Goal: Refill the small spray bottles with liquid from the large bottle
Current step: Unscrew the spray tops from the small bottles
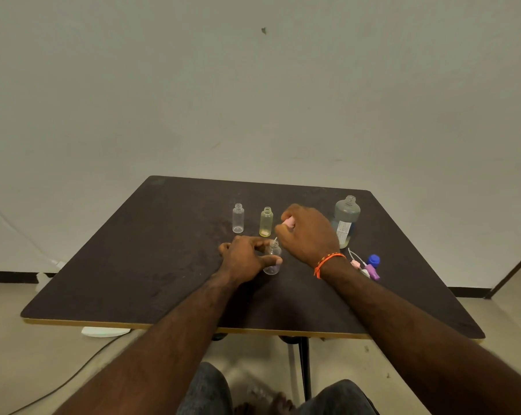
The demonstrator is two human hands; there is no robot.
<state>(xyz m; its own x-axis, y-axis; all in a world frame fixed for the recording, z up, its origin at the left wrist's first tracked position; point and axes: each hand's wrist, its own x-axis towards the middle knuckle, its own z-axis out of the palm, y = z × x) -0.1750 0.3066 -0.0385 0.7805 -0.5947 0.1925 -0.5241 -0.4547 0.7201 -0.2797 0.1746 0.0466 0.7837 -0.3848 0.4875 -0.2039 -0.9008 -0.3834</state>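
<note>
small clear bottle upright on surface, near front of the row | left hand grip curled round its body; right hand grip pinching pink spray head above the neck | likely light, thin-walled, tippy, slick; best held low on the body | large bottle uncapped, just right

Your right hand hides most of the pink sprayer top; the large bottle label is unreadable.
</note>
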